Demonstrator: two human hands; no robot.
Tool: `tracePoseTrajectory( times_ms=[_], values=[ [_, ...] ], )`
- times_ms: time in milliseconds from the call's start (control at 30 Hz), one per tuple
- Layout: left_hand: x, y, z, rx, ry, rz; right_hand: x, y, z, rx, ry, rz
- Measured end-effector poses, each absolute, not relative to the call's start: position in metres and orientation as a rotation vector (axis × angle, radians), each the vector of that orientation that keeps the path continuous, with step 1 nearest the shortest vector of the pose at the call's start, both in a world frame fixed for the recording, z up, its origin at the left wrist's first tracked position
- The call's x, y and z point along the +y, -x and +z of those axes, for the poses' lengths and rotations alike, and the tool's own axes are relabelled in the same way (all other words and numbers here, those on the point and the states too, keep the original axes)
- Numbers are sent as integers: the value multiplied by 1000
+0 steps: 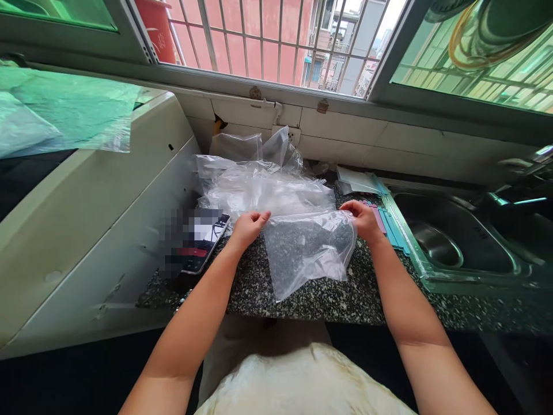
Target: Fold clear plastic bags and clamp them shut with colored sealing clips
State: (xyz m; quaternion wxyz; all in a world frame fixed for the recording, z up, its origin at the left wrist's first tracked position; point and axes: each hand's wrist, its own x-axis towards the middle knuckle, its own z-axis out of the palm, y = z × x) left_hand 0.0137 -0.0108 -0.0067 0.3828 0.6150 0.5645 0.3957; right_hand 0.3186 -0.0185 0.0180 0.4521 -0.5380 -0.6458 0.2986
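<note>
One head-height view (forward and down), close above the hands point(249, 230) and countertop point(250, 288).

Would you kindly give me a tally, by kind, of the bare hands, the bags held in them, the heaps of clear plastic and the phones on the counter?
Hands: 2 (left hand, right hand)
Held clear bag: 1
Heap of clear plastic: 1, its pieces too tangled to count
Phone: 1
Total: 5

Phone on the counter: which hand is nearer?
Left. The left hand is just right of the phone; the right hand is farther right, across the clear bag.
</note>
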Motion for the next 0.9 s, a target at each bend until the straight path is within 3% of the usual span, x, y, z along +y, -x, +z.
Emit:
tracePoseTrajectory(
  times_ms=[500,700,900],
  values=[
    [-33,-37,-8,1018,-1690,636,-2,-331,5,-1199,1409,371],
    [-25,-32,-6,1034,-1407,894,0,-330,1,-1193,1352,557],
    [-17,-27,-8,969,-1053,1164,-10,-318,9,-1392,1447,985]
  ],
)
